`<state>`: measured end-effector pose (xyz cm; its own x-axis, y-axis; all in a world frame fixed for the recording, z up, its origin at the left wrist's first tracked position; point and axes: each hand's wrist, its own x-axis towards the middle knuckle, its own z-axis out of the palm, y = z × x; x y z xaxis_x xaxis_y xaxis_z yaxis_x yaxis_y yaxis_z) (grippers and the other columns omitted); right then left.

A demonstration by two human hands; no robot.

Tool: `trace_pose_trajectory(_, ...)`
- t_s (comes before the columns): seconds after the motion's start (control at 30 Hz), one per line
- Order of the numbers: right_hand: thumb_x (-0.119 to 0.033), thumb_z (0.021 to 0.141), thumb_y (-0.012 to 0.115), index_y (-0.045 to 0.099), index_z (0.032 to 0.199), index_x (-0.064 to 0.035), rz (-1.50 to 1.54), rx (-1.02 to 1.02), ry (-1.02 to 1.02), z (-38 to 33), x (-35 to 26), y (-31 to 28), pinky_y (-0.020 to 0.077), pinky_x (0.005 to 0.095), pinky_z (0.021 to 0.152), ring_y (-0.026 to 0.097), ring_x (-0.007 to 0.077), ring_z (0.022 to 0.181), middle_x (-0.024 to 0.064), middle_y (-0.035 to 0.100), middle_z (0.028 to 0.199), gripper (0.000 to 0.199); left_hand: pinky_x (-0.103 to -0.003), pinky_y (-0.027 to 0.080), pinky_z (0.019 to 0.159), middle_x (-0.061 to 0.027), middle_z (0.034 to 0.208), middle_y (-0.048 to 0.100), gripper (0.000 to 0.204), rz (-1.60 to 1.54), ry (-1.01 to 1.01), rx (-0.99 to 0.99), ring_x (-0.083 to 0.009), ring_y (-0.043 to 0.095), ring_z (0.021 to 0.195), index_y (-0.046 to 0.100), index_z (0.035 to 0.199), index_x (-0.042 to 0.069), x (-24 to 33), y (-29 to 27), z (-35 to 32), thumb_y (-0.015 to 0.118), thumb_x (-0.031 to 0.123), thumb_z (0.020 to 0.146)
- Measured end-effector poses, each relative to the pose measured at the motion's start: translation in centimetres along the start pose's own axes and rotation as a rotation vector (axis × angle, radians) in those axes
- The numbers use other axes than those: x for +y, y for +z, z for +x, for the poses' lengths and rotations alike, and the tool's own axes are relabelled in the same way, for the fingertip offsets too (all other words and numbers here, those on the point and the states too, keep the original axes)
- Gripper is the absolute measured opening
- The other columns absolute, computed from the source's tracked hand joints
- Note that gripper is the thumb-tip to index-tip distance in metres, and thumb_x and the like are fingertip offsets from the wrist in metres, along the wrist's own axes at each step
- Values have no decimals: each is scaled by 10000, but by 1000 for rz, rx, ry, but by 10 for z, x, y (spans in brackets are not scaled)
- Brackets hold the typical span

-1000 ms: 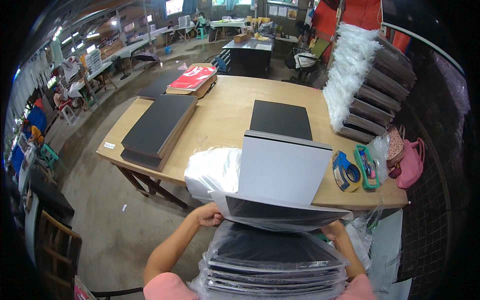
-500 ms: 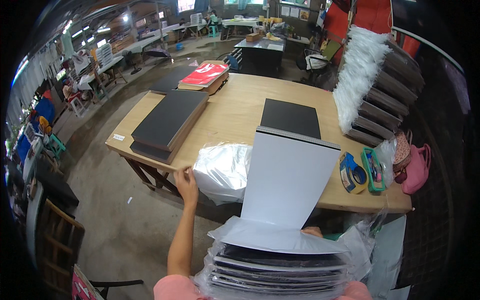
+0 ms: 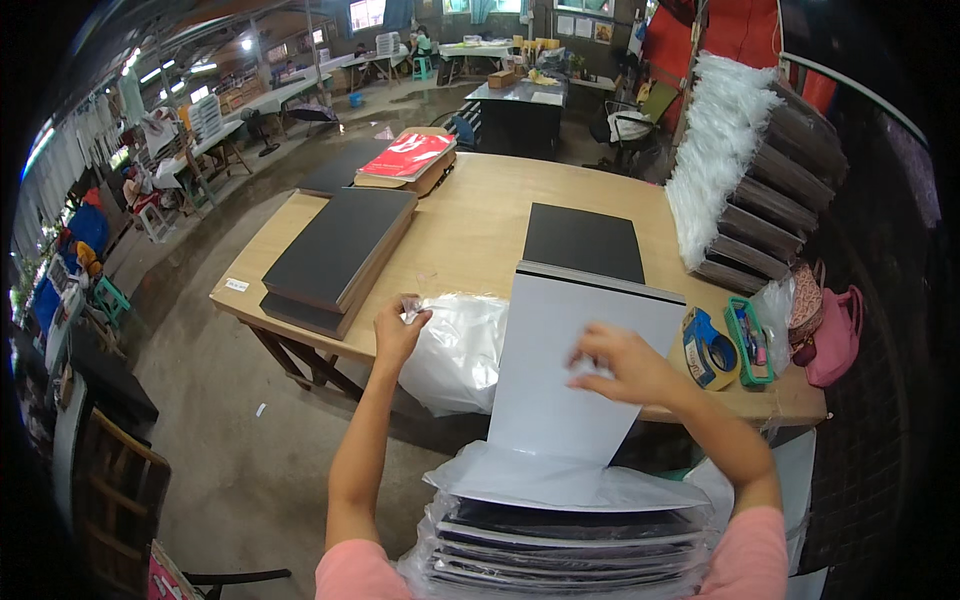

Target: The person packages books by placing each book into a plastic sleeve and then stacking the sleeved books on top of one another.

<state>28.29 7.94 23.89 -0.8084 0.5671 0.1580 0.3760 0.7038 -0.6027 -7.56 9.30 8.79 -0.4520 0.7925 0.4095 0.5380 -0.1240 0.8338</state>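
My left hand [image 3: 397,335] pinches the corner of a clear plastic sleeve at the near table edge, at the far left corner of a stack of shiny plastic sleeves [image 3: 455,350]. My right hand [image 3: 625,365], a little blurred, hovers over a white sheet [image 3: 560,330] with its fingers curled and the thumb apart; I see nothing in it. That sheet leans from the table toward me, with a dark strip along its far edge. Behind it lies a black board [image 3: 585,240]. Close to my body is a pile of plastic-wrapped dark boards [image 3: 570,545], their edges facing up.
Left on the table [image 3: 480,190] are black board stacks [image 3: 340,245] and a red-and-white packet [image 3: 405,155]. At right are a tape dispenser [image 3: 708,350], a green basket [image 3: 748,340], a pink bag [image 3: 835,335] and a tall pile of wrapped boards [image 3: 760,180]. People work far behind.
My right hand has risen from behind the wrapped pile to over the white sheet. My left hand has moved slightly right and up, now with a sleeve corner pinched in its fingers.
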Motion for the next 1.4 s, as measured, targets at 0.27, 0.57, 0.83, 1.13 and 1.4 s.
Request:
trace_pose_trajectory(0.27,-33,686,624,640,907,-39,-398,-69,-28,193,30,67,485,449,794,584,346,939,163,642,945,221,-250,512,754,-139,853,663,247,-488,50,-117,-148,639,835,445,805,21,27,32,5,661,-93,771)
trace_pose_trajectory(0.57,-95,676,687,684,914,-57,-378,-80,-165,209,60,85,523,445,746,621,359,897,152,668,880,240,-227,525,668,-104,765,648,267,-751,-15,-97,-138,656,729,519,970,-22,31,29,-8,691,-48,767)
trace_pose_trajectory(0.83,-30,723,597,632,942,-18,-463,89,-11,212,48,72,522,430,734,635,366,885,229,639,823,223,-214,409,554,-4,678,557,180,-358,10,-44,-79,508,596,581,845,-3,3,27,-8,734,42,763)
trace_pose_trajectory(1.13,-305,941,470,570,960,70,123,-357,139,223,57,90,465,400,707,629,267,764,170,664,799,388,-219,340,548,46,674,495,359,-616,-134,-457,-51,414,621,608,768,82,17,26,7,563,409,909)
trace_pose_trajectory(1.4,-267,861,577,643,959,-29,-227,-446,-60,212,63,87,462,357,709,611,252,707,115,659,759,266,-208,331,523,37,755,592,411,-309,-89,-1384,-54,466,667,607,966,102,15,25,16,566,501,878)
